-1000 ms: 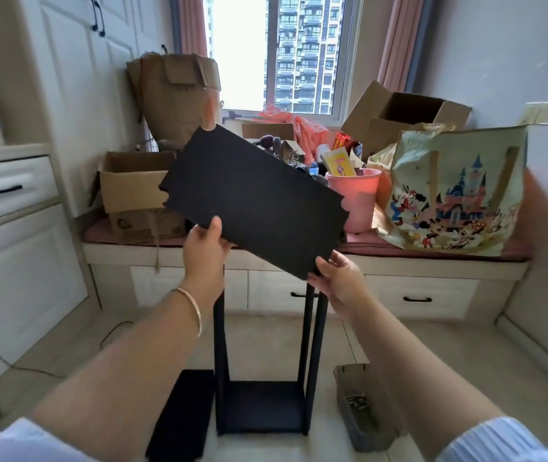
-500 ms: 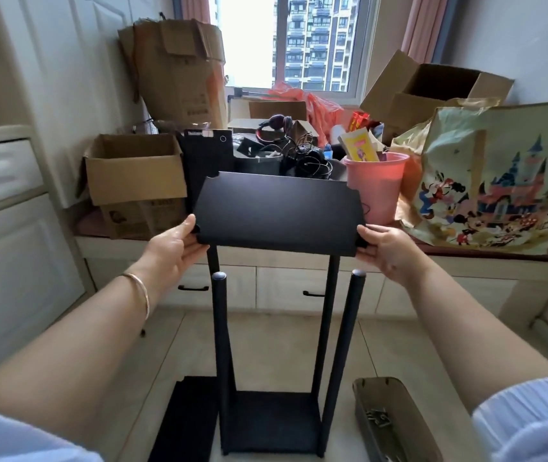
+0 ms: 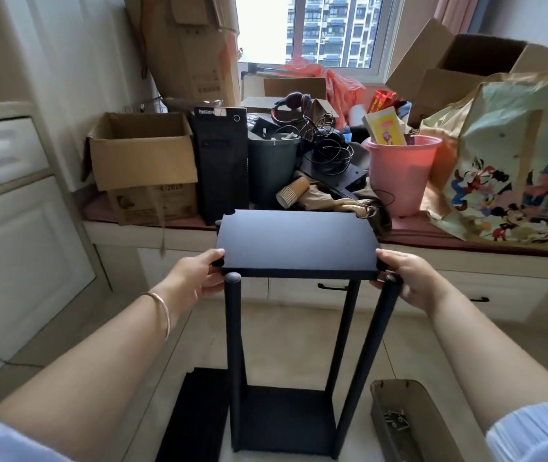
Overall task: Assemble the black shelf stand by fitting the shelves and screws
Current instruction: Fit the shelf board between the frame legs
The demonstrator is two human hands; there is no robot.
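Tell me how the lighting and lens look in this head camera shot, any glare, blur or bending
Head view: the window is blown out white on its left pane; the black shelf shows a soft sheen and little surface detail; wide-angle bending curves the cabinet and splays both forearms; the left hand and right hand look reasonably sharp, the sleeves at the bottom corners soft.

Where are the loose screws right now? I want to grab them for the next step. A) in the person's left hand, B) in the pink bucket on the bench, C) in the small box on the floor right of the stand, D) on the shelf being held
C: the screws lie inside the small open box on the floor, to the right of the stand.
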